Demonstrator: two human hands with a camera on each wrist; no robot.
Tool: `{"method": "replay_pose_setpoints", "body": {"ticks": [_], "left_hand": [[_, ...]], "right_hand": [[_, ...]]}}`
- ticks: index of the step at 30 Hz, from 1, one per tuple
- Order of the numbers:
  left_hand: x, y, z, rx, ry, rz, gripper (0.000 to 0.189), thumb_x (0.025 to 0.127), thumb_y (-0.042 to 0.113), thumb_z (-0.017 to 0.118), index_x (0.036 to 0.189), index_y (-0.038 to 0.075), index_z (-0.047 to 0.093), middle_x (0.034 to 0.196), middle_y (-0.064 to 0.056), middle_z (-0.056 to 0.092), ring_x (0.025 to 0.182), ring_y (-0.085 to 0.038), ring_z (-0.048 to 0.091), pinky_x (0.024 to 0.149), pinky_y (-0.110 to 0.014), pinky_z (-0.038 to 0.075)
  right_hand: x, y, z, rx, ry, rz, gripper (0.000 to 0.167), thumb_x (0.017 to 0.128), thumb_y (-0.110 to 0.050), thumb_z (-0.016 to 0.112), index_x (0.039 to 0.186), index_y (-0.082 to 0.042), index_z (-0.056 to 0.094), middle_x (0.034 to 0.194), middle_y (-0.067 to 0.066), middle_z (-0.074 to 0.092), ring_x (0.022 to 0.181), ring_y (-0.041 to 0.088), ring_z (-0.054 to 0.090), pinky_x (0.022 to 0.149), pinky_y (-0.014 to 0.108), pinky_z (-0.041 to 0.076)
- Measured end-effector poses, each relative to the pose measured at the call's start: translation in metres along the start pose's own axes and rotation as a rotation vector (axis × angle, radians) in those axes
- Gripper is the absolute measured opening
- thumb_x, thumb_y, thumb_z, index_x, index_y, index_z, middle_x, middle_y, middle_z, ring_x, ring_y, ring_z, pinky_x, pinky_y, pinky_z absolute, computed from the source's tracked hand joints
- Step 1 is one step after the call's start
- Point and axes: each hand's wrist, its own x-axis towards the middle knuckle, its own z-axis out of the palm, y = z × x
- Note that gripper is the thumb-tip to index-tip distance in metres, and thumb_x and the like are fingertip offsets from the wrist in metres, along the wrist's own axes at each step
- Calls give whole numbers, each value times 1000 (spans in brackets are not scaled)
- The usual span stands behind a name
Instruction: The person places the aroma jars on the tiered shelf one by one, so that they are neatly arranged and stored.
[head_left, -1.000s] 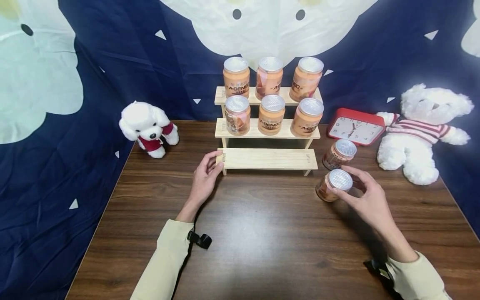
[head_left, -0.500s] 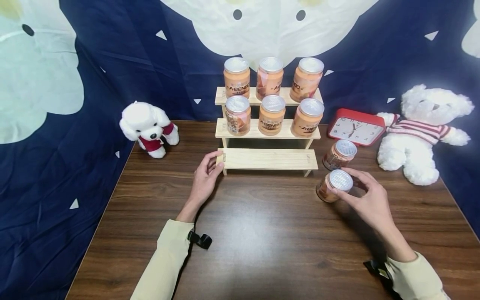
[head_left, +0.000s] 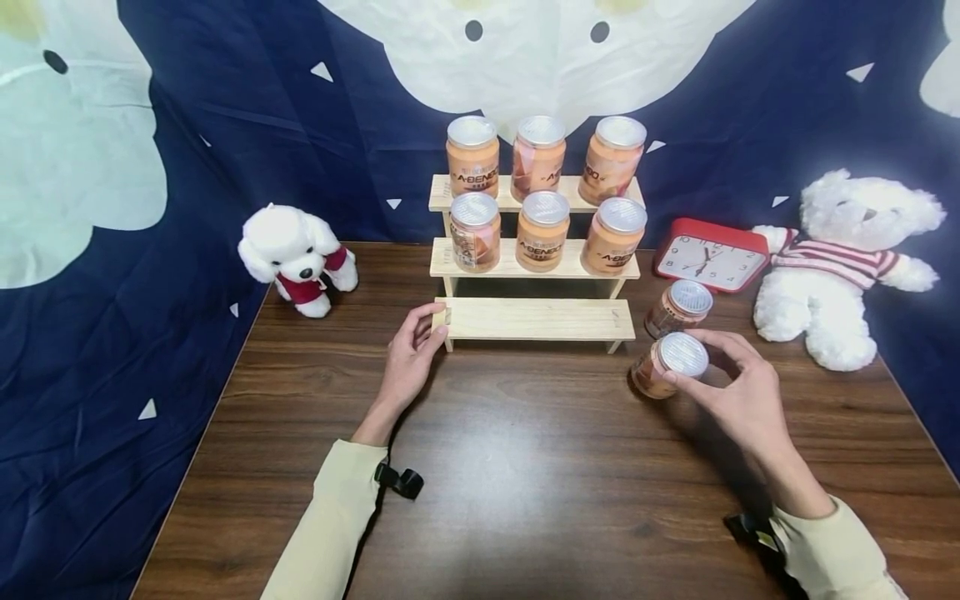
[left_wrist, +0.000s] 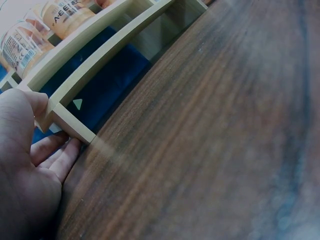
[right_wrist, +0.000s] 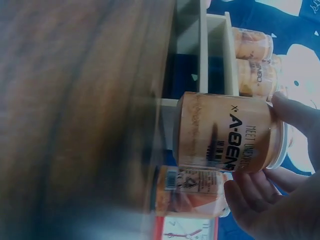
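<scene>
My left hand (head_left: 408, 354) grips the left end of the lowest step of a pale wooden tiered stand (head_left: 540, 318). In the left wrist view, the thumb lies at the step's corner and the other fingers are by its leg (left_wrist: 74, 125). Near the lid, my right hand (head_left: 738, 396) holds a jar (head_left: 651, 375) with a silver lid and orange contents between thumb and fingers. This jar looks slightly raised off the table. Just behind it stands a second jar (head_left: 671, 315), right of the stand. Several like jars (head_left: 542, 242) fill the middle and top steps; the lowest is bare.
A red alarm clock (head_left: 712, 254) stands behind the loose jar. Beside it sits a white teddy bear (head_left: 817, 287) in a striped shirt. A white toy dog (head_left: 300, 258) is left of the stand. Dark blue patterned cloth (head_left: 247, 100) hangs behind the brown wooden table (head_left: 495, 500).
Over the last half second the jar in my right hand has risen a little, its lid shifting slightly up in view. My left hand and the stand stay where they were.
</scene>
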Motion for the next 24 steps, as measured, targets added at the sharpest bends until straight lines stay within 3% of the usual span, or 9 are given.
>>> {"method": "replay_pose_setpoints", "body": {"ticks": [9,17,24], "left_hand": [[-1,2,0,-7,1,2,39,111,4,65,150,1,61,150,-23,67,140,-29,63,114,-22,52],[-1,1,-1,1,3,0,40,111,5,66,151,2,61,151,-22,66,141,-29,62,114,-22,52],[0,2,-1,8,1,-11,40,111,5,66,151,2,61,151,-22,66,140,-30,63,115,-23,53]], "right_hand": [[11,-16,4,24,-2,-49,64,70,5,102,130,-2,80,118,-19,71,112,-2,64,95,6,49],[19,-38,24,111,-34,-69,64,71,7,101,130,2,78,126,5,75,113,3,66,94,9,55],[24,-54,41,164,-62,-101,64,70,7,101,130,-1,79,118,-3,75,107,5,66,89,10,57]]}}
